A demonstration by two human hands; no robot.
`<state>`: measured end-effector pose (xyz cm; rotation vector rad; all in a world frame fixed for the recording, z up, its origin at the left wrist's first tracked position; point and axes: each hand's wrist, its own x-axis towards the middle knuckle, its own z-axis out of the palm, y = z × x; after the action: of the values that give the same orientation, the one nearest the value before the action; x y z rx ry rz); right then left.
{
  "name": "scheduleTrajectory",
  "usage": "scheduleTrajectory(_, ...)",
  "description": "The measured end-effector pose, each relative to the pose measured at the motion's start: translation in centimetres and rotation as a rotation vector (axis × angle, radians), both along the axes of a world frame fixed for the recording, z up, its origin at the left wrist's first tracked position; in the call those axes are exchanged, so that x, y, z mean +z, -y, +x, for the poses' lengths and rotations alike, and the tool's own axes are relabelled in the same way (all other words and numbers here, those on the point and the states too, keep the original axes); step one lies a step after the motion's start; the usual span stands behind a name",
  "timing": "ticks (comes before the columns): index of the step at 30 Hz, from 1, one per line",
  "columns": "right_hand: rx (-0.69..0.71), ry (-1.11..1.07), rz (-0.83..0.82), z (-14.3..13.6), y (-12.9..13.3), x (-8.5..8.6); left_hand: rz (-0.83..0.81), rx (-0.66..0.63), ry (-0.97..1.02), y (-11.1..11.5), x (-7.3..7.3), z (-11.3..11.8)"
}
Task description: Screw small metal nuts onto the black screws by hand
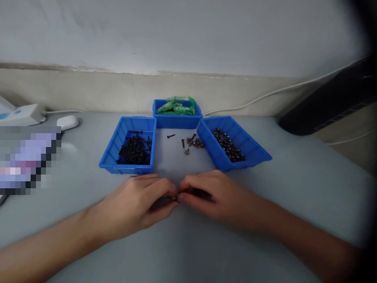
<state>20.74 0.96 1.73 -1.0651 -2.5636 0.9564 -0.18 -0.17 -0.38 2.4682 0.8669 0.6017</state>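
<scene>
while left hand [138, 204] and right hand [206, 194] meet low on table [294, 188], both grips pinched on small dark screw [174, 198] between fingertips; loose screws [193, 143] remain unsorted between left bin [114, 143] and right bin [250, 143]; both bins part filled.

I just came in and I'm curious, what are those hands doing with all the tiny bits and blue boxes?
A person's left hand and right hand meet at the fingertips over the grey table, pinching a small dark piece between them; it is too small to tell exactly what it is. Behind the hands stand three blue bins: the left bin holds black screws, the right bin holds brownish ones, and the back bin holds green packets. A few loose screws lie on the table between the bins.
</scene>
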Motion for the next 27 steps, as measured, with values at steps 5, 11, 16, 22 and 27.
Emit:
scheduleTrajectory(5, -0.020, 0.006, -0.021, -0.19, 0.26, 0.04, 0.120, -0.052, 0.043, -0.22, -0.33, -0.04)
scheduleTrajectory(11, -0.058, 0.029, -0.026, -0.19, 0.27, 0.07, 0.113, -0.067, 0.054, -0.33, 0.11, -0.23)
scheduleTrajectory(16, -0.058, 0.037, 0.010, -0.22, 0.26, 0.30, 0.065, -0.004, -0.036, -0.19, 0.27, -0.13)
scheduleTrajectory(22, -0.097, 0.013, 0.021, -0.12, 0.21, 0.49, 0.048, 0.030, -0.097, -0.08, 0.39, 0.04)
scheduleTrajectory(27, -0.102, 0.027, 0.010, -0.18, 0.18, 0.48, 0.037, 0.035, -0.071, -0.32, 0.38, -0.01)
